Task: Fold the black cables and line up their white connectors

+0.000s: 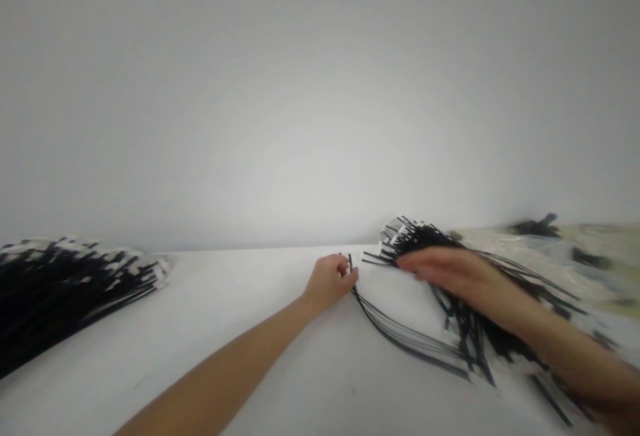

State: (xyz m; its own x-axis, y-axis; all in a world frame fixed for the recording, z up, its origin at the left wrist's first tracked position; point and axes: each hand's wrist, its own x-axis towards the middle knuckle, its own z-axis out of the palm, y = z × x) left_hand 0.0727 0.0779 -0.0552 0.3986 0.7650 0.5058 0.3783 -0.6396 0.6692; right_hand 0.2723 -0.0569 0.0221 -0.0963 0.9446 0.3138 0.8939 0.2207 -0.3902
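Near the middle of the white table, my left hand is closed in a pinch around the ends of several thin black cables. Short ends stick up past its fingers, while the long parts curve down and to the right. Over a loose pile of black cables with white ends or tags, my right hand reaches in from the right. It is smeared by motion, with the fingers pointing left. Its thumb and whatever may be between its fingers cannot be made out.
A large bundle of black cables with white ends lies on the table at the left. Clear plastic bags and dark items rest on a yellowish surface at the far right. A pale wall rises behind the table.
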